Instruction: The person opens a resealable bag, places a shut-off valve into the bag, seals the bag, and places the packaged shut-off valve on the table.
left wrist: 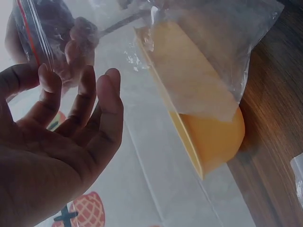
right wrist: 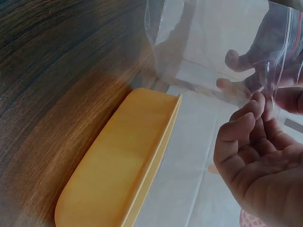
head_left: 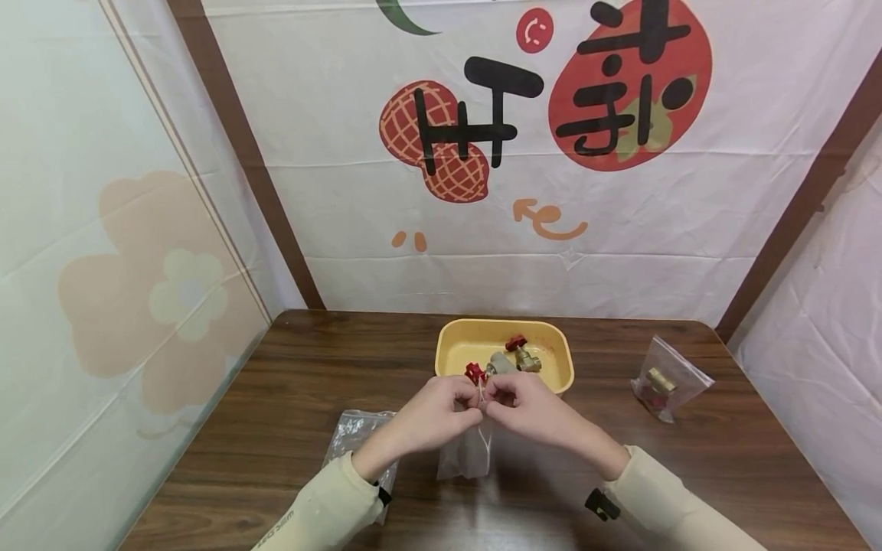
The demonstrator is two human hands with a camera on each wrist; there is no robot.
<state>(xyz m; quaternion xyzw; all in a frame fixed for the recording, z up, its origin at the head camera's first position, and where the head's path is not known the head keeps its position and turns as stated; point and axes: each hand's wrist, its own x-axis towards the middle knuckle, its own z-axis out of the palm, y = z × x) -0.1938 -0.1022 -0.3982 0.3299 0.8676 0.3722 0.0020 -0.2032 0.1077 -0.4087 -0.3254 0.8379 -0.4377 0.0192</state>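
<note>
Between the two hands hangs a clear zip-lock bag [head_left: 465,453], its top held up and its body dangling over the table. The left hand [head_left: 441,409] pinches the bag's mouth between thumb and index finger; its other fingers are loosely bent in the left wrist view. Opposite it, the right hand [head_left: 527,404] pinches the same mouth, fingertips close to the left ones. A red zip line [left wrist: 28,35] runs along the bag's top. No item shows through the clear film [right wrist: 203,52]. Just beyond the hands is a yellow bin [head_left: 561,360], partly hidden by them.
In the bin lie brass valves [head_left: 527,361] with red handwheels [head_left: 474,372]. To the right stands another clear bag [head_left: 678,383] with a brass and red piece inside. Flat clear bags [head_left: 351,428] lie left, partly under the left forearm. A printed curtain [head_left: 482,283] closes off the back.
</note>
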